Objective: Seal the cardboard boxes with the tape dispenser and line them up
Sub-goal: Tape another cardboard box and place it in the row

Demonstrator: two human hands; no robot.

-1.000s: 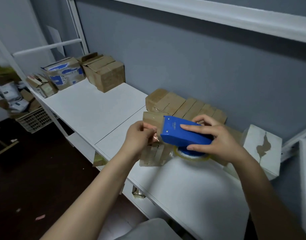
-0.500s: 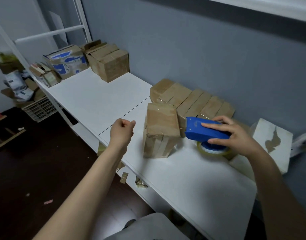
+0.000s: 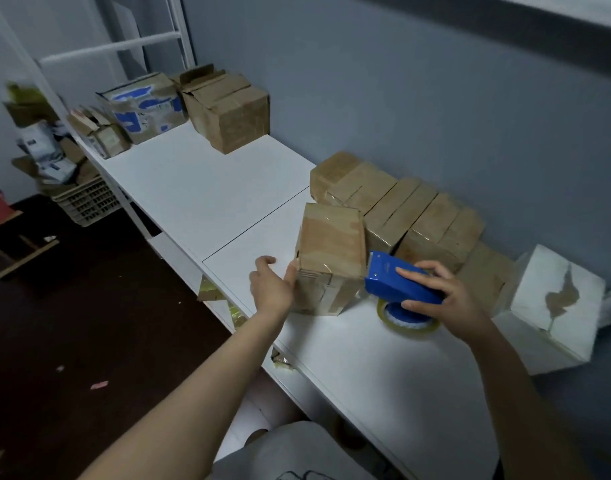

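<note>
- The left hand [image 3: 272,289] is open with loose fingers; its thumb touches the near-left edge of the upright cardboard box [image 3: 331,251] and it grips nothing.
- The right hand [image 3: 446,299] curls round the blue tape dispenser [image 3: 397,282], just right of that box, with the tape roll [image 3: 409,322] down on the white table [image 3: 193,188].
- The box stands near the table's front, touching a row of taped boxes [image 3: 401,209] along the far wall.
- More cartons [image 3: 227,109] sit at the far left end.
- A white box [image 3: 556,306] is at the right.

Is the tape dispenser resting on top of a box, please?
No, the right hand holds the tape dispenser beside the front box, not on it.
</note>
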